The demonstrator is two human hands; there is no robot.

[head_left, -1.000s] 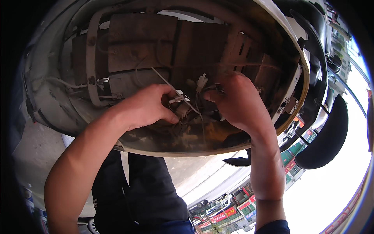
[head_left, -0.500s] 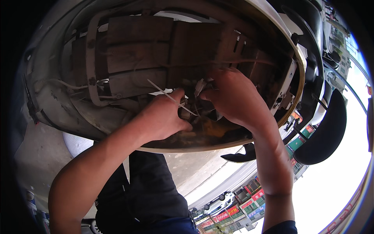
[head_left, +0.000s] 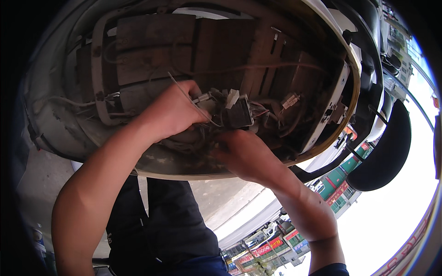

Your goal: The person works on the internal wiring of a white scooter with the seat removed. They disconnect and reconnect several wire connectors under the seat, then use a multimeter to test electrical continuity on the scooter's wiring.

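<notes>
Open vehicle compartment [head_left: 356,89], two bare hands among its wires [head_left: 260,110].
The left hand [head_left: 175,110] is curled and the right hand [head_left: 244,151] bent inward, fingertips hidden; I cannot tell whether either grips anything. Just above the right hand sits a black box [head_left: 240,115], a white plug [head_left: 232,98] at its upper left; a thin pale strip [head_left: 186,95] slants across the left hand.

Just past the right hand [head_left: 241,152], a pale plastic connector [head_left: 232,98] and smooth dark box [head_left: 239,114]; farther beyond, dull matt panels [head_left: 154,60]; below, matt cloth trousers [head_left: 172,221].
</notes>
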